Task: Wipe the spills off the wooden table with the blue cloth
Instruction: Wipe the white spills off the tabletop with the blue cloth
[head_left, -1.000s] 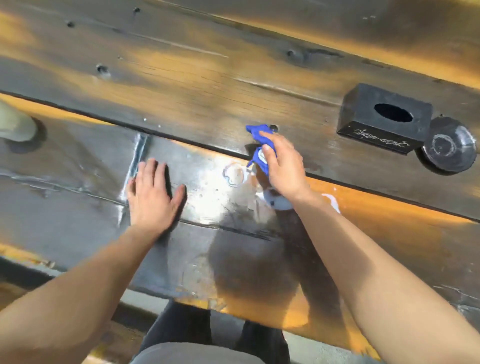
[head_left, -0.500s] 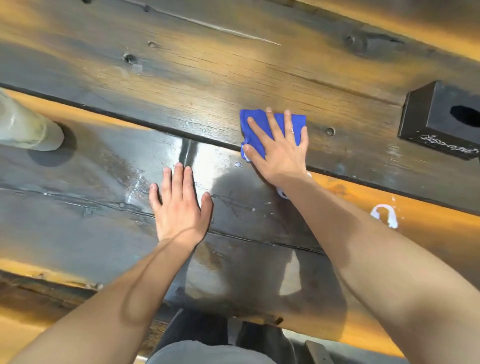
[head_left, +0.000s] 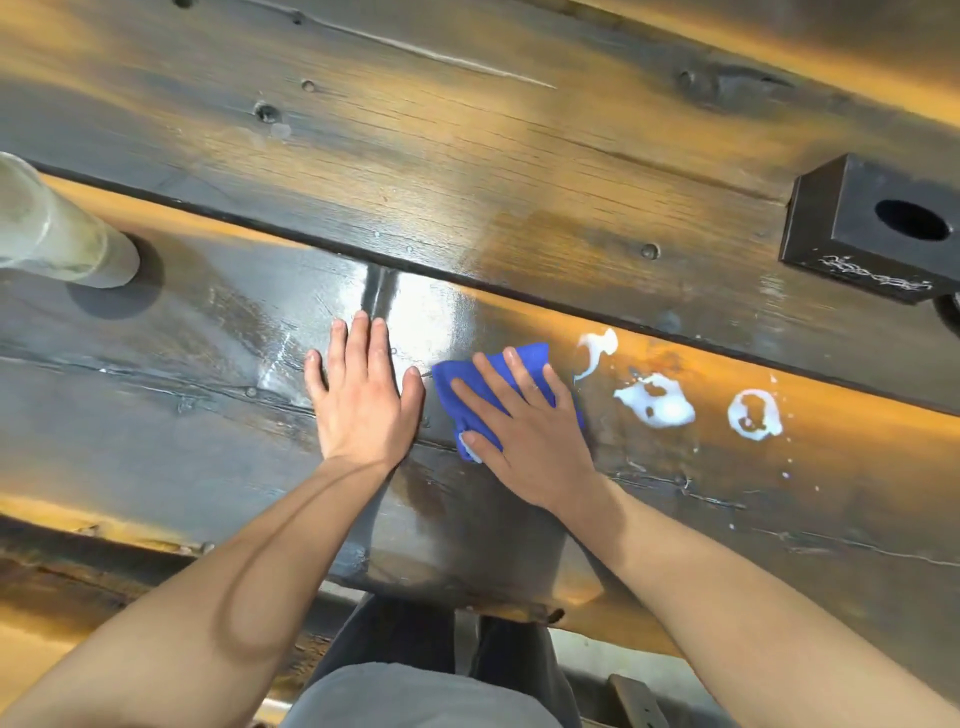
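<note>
The wooden table (head_left: 519, 171) is filling the whole view, dark planks running left to right, glare shining off a wet streak near the middle. A pale cylindrical post (head_left: 57, 234) is standing at the far left, and a black tissue box (head_left: 878, 228) is sitting at the far right, well clear of the action.

Now the change: half a second ago the blue cloth (head_left: 498, 364) was up on the far plank, across the seam; now it is lying on the near plank, closer to the person, just beside the left hand (head_left: 363, 395). The patch it left is looking dull and streak-free, so I am judging that spot done and the wipe is heading for the next mess.

That mess is plain: 3 white spills (head_left: 660, 400) are sitting to the right of the cloth, near but not yet touched, with small flecks scattered below them.

The right hand (head_left: 524, 421) is lying flat and spread, palm pressing the cloth to the wood, not bunching it. The left hand is lying flat and open too, empty, bracing on the plank.

The cloth is crumpled under the palm; its long axis seems to be running from the near-left corner toward the far-right, pointing roughly at the nearest spill. A rightward sweep looks like the next call.
</note>
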